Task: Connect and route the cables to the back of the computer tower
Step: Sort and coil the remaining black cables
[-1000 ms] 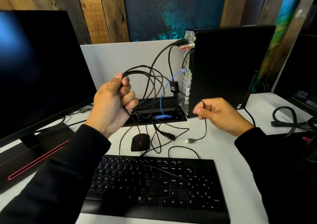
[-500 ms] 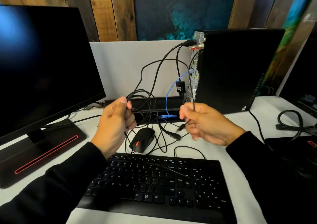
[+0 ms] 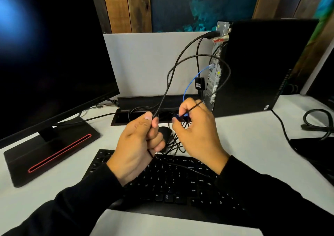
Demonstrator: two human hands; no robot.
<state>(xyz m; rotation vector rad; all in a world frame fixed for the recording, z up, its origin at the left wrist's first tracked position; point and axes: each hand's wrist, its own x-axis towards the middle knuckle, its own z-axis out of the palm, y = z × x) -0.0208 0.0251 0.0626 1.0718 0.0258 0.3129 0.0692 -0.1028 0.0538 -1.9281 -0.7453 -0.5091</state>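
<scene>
The monitor (image 3: 50,55) fills the upper left of the frame, dark, on its stand with the red stripe (image 3: 48,150) at lower left. Just left of centre, my left hand (image 3: 139,145) is clenched around a black cable (image 3: 168,83), thumb pressing it against the curled fingers; the cable climbs from my fist, loops across the middle of the frame and arcs back down to my right hand (image 3: 197,132), which pinches its far stretch between thumb and fingertips. I cannot tell whether a plug sits in that pinch; my fingers cover it. Below both hands lies the keyboard (image 3: 168,183), and the mouse (image 3: 165,132) peeks out between my hands, half hidden.

Behind my right hand, a blue cable (image 3: 189,83) rises from the desk's cable tray (image 3: 144,100) to a port on the tower's rear panel (image 3: 214,73), right of centre. A thicker black lead is already seated near the top of the computer tower (image 3: 267,64), which stands upright in the upper right.

My worry: the loop I hold crosses in front of the plugged leads. If I pull it taut, it may snag the blue cable or the hanging adapter block (image 3: 199,84) and tug them loose. Slack trailing over the keyboard could also catch the mouse and drag it.
</scene>
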